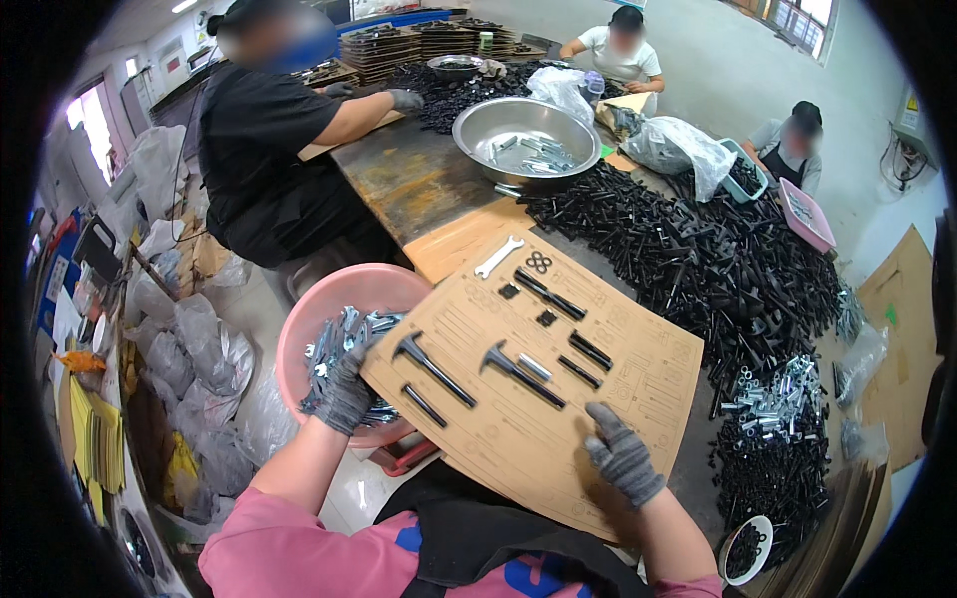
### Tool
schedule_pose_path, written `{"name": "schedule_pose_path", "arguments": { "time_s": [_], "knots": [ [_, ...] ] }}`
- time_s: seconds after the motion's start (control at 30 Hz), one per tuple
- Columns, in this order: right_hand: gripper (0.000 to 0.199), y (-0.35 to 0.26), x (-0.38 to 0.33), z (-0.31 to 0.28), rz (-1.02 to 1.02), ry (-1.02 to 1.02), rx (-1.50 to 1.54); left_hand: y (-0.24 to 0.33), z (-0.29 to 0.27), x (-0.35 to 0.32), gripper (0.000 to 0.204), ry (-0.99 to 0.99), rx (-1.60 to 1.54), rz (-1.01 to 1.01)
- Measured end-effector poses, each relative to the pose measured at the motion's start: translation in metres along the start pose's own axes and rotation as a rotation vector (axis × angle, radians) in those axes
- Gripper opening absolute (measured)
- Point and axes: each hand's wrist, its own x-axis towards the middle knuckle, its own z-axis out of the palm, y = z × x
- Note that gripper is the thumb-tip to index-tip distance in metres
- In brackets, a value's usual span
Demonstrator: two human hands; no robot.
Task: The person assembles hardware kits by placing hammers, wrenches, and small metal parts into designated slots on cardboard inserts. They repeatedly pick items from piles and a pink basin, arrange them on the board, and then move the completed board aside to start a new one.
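A printed brown cardboard sheet [638,399] lies across the table corner in front of me, its near part over my lap. My left hand [344,397], in a grey knit glove, grips the sheet's left edge; some of its fingers are hidden. Above the sheet's right part is my right hand [626,458], gloved too, fingers stretched out and holding nothing. On the sheet lie a silver wrench [498,257], two black T-shaped pieces [523,375], black rods [550,295], a silver tube [534,367] and black rings [538,261].
Left of the sheet stands a pink basin [299,329] with silver wrenches. A steel bowl [478,120] holds silver tubes. Black parts [678,249] heap along the right, near silver pieces [788,394] and a white bowl [763,543]. Three co-workers sit around the table.
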Motion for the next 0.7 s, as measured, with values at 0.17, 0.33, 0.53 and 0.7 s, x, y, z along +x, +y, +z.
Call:
{"name": "schedule_pose_path", "arguments": {
  "time_s": [0.17, 0.33, 0.53, 0.7],
  "knots": [
    [0.045, -0.011, 0.046, 0.031, -0.053, 0.004, -0.05, -0.014, -0.022, 0.026, 0.055, 0.122, -0.241, 0.109],
    [0.049, -0.022, 0.08, 0.036, 0.022, -0.106, -0.147, -0.056, -0.009, 0.025, 0.064, 0.054, -0.302, 0.169],
    [0.05, -0.027, 0.101, 0.037, 0.012, -0.151, -0.185, -0.069, 0.007, 0.015, 0.069, 0.047, -0.373, 0.138],
    [0.051, -0.037, 0.118, 0.041, 0.008, -0.198, -0.208, -0.074, 0.016, 0.009, 0.059, 0.078, -0.405, 0.097]
  ]
}}
